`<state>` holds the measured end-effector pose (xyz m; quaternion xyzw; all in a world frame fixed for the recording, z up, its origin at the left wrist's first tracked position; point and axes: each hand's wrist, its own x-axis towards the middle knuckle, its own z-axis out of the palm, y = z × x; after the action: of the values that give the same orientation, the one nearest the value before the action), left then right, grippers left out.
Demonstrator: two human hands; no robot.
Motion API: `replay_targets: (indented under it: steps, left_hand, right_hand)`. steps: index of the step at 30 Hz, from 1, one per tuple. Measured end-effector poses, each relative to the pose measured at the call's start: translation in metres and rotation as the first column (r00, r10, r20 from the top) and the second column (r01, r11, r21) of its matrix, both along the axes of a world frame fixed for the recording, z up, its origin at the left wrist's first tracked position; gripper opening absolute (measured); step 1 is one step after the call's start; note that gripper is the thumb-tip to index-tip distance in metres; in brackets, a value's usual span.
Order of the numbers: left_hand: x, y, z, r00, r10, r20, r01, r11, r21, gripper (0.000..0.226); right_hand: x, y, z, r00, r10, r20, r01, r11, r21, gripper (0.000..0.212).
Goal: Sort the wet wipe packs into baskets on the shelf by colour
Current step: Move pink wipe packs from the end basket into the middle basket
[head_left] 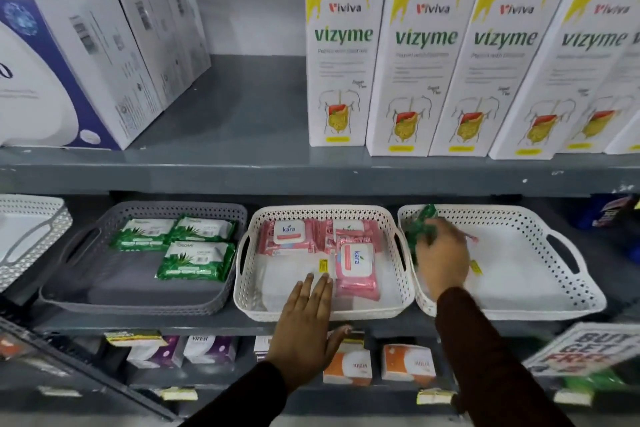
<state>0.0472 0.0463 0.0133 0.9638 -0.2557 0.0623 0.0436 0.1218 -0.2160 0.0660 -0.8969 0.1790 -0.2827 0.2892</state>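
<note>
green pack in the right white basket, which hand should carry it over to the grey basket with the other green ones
Right. The right hand is already closed on the green pack, while the left hand rests flat on the middle white basket, holding nothing, though it sits nearer the grey basket.

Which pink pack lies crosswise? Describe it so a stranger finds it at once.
On the middle shelf, find the white basket between the grey one and another white one. The pink pack lies at its front right, beside the left hand. Its "kara" label runs sideways, unlike the rest.
</note>
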Motion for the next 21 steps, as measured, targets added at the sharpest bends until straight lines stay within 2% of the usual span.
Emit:
replay_targets:
  steps: [1,2,3,4,6,9,12,14,16,17,19,21]
  left_hand:
    - [-0.001,-0.007,0.001,1.0,-0.01,-0.006,0.01,1.0,0.009,0.079]
    - [-0.002,-0.014,0.002,1.0,-0.012,-0.011,0.013,1.0,0.014,0.08]
    - [-0.003,-0.021,0.002,1.0,-0.009,-0.016,0.009,1.0,0.018,0.082]
    - [-0.005,-0.027,0.003,1.0,-0.005,-0.024,0.005,1.0,0.026,0.084]
    - [-0.007,-0.035,0.003,1.0,0.003,-0.024,-0.002,0.999,0.043,0.086]
    - [-0.007,-0.037,0.001,1.0,-0.003,-0.005,0.004,0.998,0.063,0.083]
    - [-0.012,-0.025,-0.002,1.0,0.017,-0.024,-0.016,0.999,0.04,0.076]
    - [-0.016,-0.012,-0.004,0.998,0.064,-0.028,-0.063,0.998,0.013,0.075]
    - [-0.018,0.002,-0.003,0.994,0.111,-0.019,-0.111,0.994,-0.015,0.075]
    - [-0.018,0.009,-0.003,0.991,0.133,-0.012,-0.133,0.991,-0.022,0.075]
    - [-0.016,0.022,-0.003,0.985,0.171,-0.01,-0.171,0.985,-0.029,0.076]
    - [-0.015,0.033,-0.004,0.981,0.195,-0.025,-0.195,0.98,-0.023,0.079]
  right_hand:
    - [0.005,-0.014,-0.003,0.983,-0.067,-0.168,0.074,0.996,0.04,0.034]
    - [0.01,-0.027,-0.009,0.923,-0.077,-0.378,0.105,0.993,0.054,0.042]
    - [0.014,-0.039,-0.017,0.823,-0.036,-0.567,0.088,0.994,0.064,0.049]
    - [0.018,-0.052,-0.029,0.744,0.014,-0.668,0.044,0.997,0.07,0.056]
    - [0.025,-0.066,-0.05,0.715,0.038,-0.698,0.022,0.997,0.076,0.064]
    - [0.008,-0.052,-0.029,0.76,-0.057,-0.648,0.145,0.986,0.082,0.052]
    - [0.002,-0.056,-0.018,0.803,-0.094,-0.588,0.242,0.954,0.178,0.073]
    - [-0.004,-0.059,-0.015,0.901,-0.05,-0.431,0.194,0.935,0.297,0.068]
    - [-0.014,-0.053,-0.006,0.986,0.019,-0.163,0.046,0.922,0.384,0.06]
    - [-0.02,-0.044,0.002,0.996,0.087,-0.027,-0.067,0.903,0.425,0.061]
    - [-0.03,-0.018,0.017,0.938,0.317,0.14,-0.346,0.818,0.46,0.066]
    - [-0.035,0.018,0.025,0.822,0.56,0.1,-0.542,0.716,0.441,0.068]
